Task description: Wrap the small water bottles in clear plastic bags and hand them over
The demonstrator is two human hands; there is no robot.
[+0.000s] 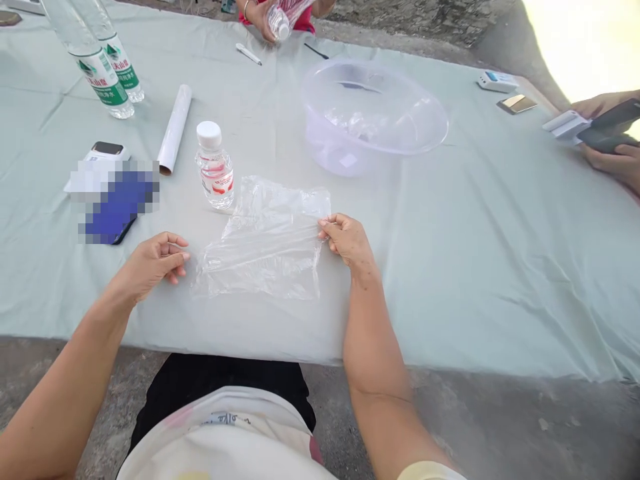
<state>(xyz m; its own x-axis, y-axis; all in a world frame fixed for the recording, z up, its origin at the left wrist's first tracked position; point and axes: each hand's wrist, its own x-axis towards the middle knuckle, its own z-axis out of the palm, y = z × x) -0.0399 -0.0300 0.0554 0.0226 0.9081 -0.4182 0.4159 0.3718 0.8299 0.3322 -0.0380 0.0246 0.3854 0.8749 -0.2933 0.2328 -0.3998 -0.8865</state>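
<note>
A crumpled sheet of clear plastic film [273,247] lies spread on the cloth in front of me. My right hand [349,239] pinches its right edge between thumb and fingers. Just off the film's left edge is my left hand [159,261], with loosely bent fingers and nothing visible in it. Behind the film's left corner a small clear bottle [216,177] with a white cap and a red-printed label stands upright.
A clear plastic basin [370,150] holds crumpled clear pieces. To the left are a roll of film [176,130], two large water bottles [107,83] and a phone [117,213]. Across the table a person holds a bottle [279,23] in plastic; at right, another person's hands [615,147] hold a dark object.
</note>
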